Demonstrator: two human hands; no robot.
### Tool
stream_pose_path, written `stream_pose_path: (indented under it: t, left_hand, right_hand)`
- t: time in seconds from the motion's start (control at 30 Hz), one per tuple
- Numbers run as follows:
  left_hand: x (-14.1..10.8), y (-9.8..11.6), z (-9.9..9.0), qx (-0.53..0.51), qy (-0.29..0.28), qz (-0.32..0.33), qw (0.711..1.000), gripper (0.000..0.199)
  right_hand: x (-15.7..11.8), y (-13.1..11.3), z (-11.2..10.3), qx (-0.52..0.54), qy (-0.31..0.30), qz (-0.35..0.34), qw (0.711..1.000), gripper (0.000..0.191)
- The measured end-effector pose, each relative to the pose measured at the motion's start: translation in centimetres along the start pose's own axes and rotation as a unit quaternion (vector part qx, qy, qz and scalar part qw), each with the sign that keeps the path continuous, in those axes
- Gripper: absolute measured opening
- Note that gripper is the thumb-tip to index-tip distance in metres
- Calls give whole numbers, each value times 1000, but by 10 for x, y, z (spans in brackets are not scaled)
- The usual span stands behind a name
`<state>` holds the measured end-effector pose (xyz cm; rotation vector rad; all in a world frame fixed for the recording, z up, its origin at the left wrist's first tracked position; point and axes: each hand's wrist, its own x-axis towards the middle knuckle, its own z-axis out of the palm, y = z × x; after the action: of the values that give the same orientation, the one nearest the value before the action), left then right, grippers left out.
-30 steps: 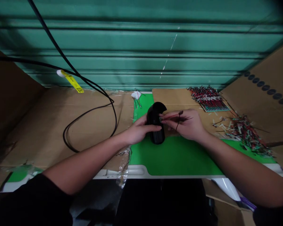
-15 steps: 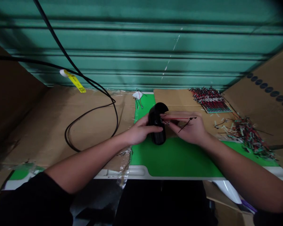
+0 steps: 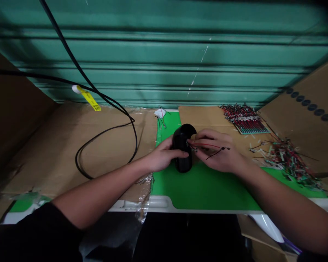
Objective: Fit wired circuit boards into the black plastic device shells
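My left hand (image 3: 165, 154) is wrapped round a black, rounded casing (image 3: 183, 164), its thumb lying across the front. The casing is held tilted above the green tabletop (image 3: 205, 189). At its right side my right hand (image 3: 217, 149) pinches a small wired part (image 3: 193, 148) against the casing. Red and black wires (image 3: 211, 146) run from that part across my right fingers, ending in small dark tips. What exactly sits between the fingertips is too small to make out.
Several wired circuit boards (image 3: 244, 118) lie in rows at the back right, with a tangled wire pile (image 3: 295, 163) nearer. A black cable (image 3: 135, 138) with a yellow tag (image 3: 90, 100) loops over cardboard (image 3: 51, 145). A white scrap (image 3: 160, 113) with wires lies behind. A green ribbed wall (image 3: 153, 54) stands beyond.
The whole view has shifted slightly, so everything sits a little lower. My right fingers have moved slightly on the wired part by the casing; my left hand keeps its hold.
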<state>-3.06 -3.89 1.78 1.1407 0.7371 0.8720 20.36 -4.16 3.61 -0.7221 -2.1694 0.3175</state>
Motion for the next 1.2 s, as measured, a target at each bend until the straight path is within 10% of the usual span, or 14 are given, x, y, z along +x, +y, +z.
stream_pose_path:
  t: [0.13, 0.27, 0.47, 1.2]
  left_hand:
    - [2, 1, 1, 3, 19, -23, 1000, 39]
    - [3, 3, 1, 14, 33, -27, 999, 34]
    - [3, 1, 1, 27, 33, -11, 999, 40]
    - [1, -13, -8, 101, -35, 43, 993, 63]
  right_hand:
    - [-1, 0, -4, -37, -71, -1, 997, 26]
    - [-2, 2, 3, 47, 7, 90, 995, 15]
    - [-1, 7, 18, 268, 32, 293, 917, 30]
    - [-3, 6, 22, 327, -39, 358, 874, 46]
